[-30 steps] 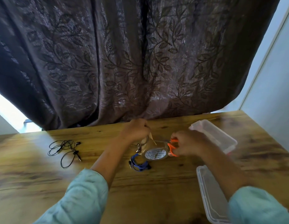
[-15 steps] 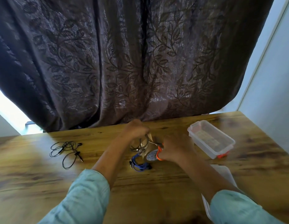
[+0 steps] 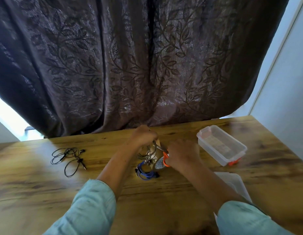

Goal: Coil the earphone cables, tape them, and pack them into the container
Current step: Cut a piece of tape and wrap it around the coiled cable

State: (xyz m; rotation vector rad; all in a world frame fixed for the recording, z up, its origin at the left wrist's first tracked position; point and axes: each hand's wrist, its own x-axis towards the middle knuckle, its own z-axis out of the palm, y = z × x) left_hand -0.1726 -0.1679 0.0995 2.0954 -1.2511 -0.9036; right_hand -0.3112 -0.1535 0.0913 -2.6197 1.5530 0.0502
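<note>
Pinching a coil of grey earphone cable (image 3: 148, 150) from above, the left hand (image 3: 143, 137) is closed around the top of the loops, with a strip of brownish tape (image 3: 158, 142) apparently caught at the fingertips. The right hand (image 3: 180, 152) is curled shut through the orange handles of a pair of scissors (image 3: 164, 157), whose blades are pointed toward that strip. Just below the two hands a tape roll (image 3: 159, 164) is seen on the counter (image 3: 113, 187); whether the blades have met the tape cannot be told.

The cable is judged to be light, limp and springy, so the loops will likely spread unless they are gripped across the whole bundle where they overlap, never by a single strand or the earbuds. The tape is thin and sticky, and is best kept taut while cut.

A blue earphone coil (image 3: 146, 172) lies by the left forearm. Black earphones (image 3: 69, 158) lie loose and uncoiled well to the left. The clear plastic container (image 3: 221, 146), open and seemingly without earphones inside, stands to the right, and its lid (image 3: 232, 181) lies nearer, partly hidden by the right arm.
</note>
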